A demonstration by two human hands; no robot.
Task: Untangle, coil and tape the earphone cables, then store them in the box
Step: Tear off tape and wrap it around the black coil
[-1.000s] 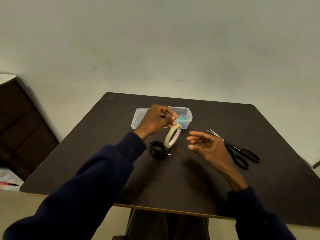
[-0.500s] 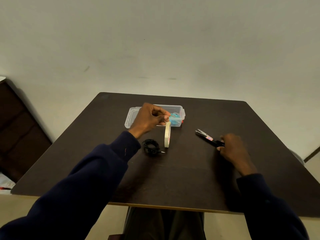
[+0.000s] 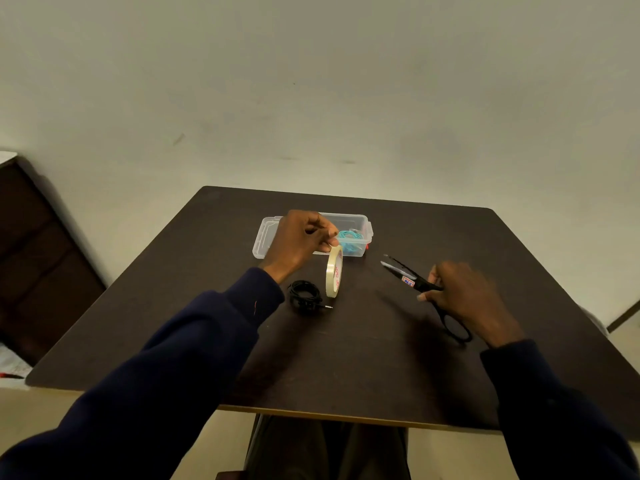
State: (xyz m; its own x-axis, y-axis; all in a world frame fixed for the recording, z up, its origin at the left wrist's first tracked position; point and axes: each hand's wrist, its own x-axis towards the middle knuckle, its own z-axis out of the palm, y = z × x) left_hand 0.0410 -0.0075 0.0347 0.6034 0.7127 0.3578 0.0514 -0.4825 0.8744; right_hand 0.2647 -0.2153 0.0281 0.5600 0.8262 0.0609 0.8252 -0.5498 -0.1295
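Two-handed: pinching the light tape roll [image 3: 334,271] by its top with left hand [image 3: 302,239], gripping scissors [image 3: 412,280] in right hand [image 3: 465,299]; judging the black cable [image 3: 304,294] soft, springy, best pinched across its loops.

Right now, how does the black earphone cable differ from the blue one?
Colour: the black cable is black, the blue cable turquoise. Place: the black cable lies on the table in front of the box; the blue cable lies inside that box, at its right end. A plug sticks out of the black cable; none shows on the blue cable. Both are coiled.
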